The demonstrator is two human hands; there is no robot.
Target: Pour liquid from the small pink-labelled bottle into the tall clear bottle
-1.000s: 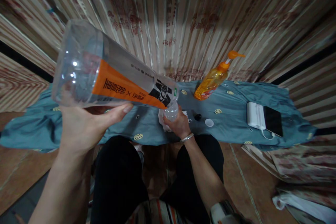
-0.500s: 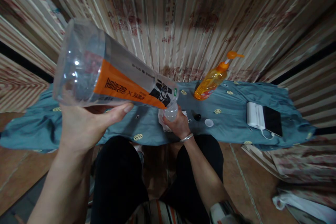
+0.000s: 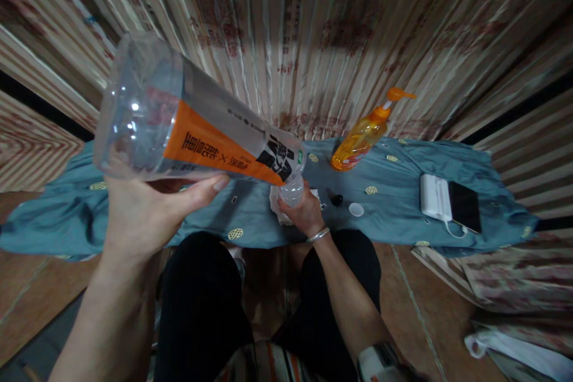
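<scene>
My left hand (image 3: 143,215) grips a large clear plastic bottle (image 3: 197,125) with an orange and grey label, tilted so its neck points down to the right. The bottle's mouth sits right over a small clear bottle (image 3: 292,191). My right hand (image 3: 304,212), with a silver bangle at the wrist, holds that small bottle upright on the blue-green cloth (image 3: 394,191). Something white lies under the right hand. A small white cap (image 3: 356,209) and a small black cap (image 3: 336,199) rest on the cloth just right of that hand.
An orange pump bottle (image 3: 364,134) stands at the back of the cloth. A white power bank (image 3: 434,197) and a black phone (image 3: 465,206) lie at the right. Striped curtains hang behind. My black-trousered knees are below the cloth's near edge.
The big bottle's base has shifted slightly right and up. The right hand and the small bottle have stayed where they were.
</scene>
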